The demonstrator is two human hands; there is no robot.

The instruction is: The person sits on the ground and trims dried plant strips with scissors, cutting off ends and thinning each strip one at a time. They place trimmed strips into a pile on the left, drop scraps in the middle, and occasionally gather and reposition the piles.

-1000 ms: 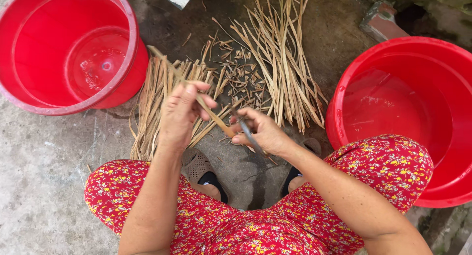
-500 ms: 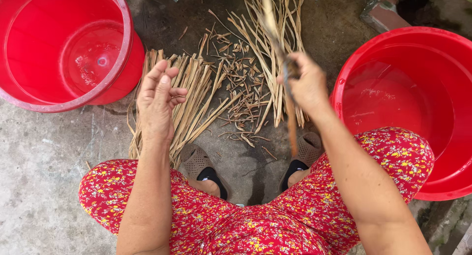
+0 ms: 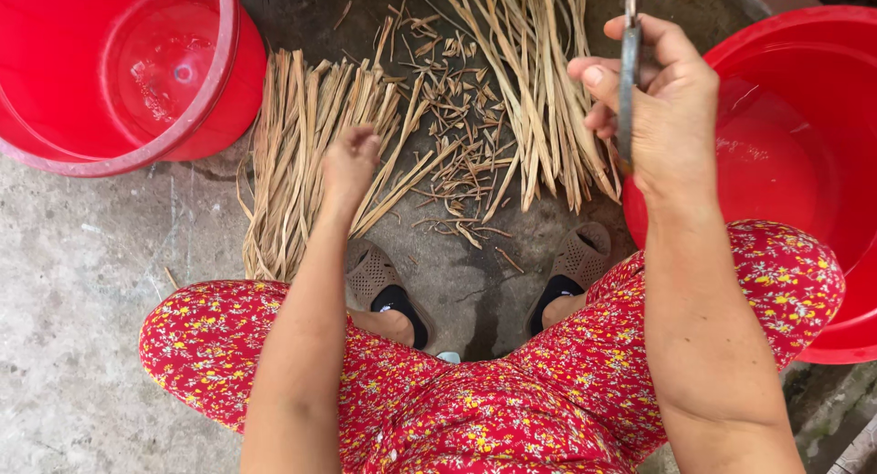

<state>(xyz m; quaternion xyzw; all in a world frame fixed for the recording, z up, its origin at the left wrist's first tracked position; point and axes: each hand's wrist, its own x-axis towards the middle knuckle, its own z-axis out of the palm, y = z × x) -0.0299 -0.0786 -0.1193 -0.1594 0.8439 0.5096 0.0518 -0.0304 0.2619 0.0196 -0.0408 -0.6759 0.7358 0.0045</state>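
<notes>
Left hand: the left hand (image 3: 349, 163) reaches down and away from the body, fingers curled narrow with the tips on the left bundle of strips (image 3: 301, 154); whether it has pinched a strip I cannot tell.
Right hand: the right hand (image 3: 660, 109) is raised well above the ground, fingers and thumb closed around a thin grey blade (image 3: 628, 68) that stands nearly upright and runs out of the top of the view.
Left bundle of strips: pale, dry, flat plant strips lie side by side right under the left hand, running from beyond its fingertips back toward the person's left foot.
Right bundle of strips: a second heap of the same strips, the right bundle of strips (image 3: 534, 81), fans out between the two hands, nearer the right hand and just to its left.
Scraps: short broken scraps (image 3: 452, 136) lie scattered between the two bundles, just right of the left hand.
Left tub: a red plastic tub (image 3: 110, 72) stands on the concrete to the left of the left hand, near the outer edge of the bundle under it.
Right tub: a red basin (image 3: 804, 163) sits right behind and below the right hand, its rim beside the wrist.
Body: the person squats in red flowered trousers (image 3: 512, 401) and grey slip-on shoes (image 3: 375, 273), both feet between the forearms, on the concrete floor (image 3: 82, 291).
</notes>
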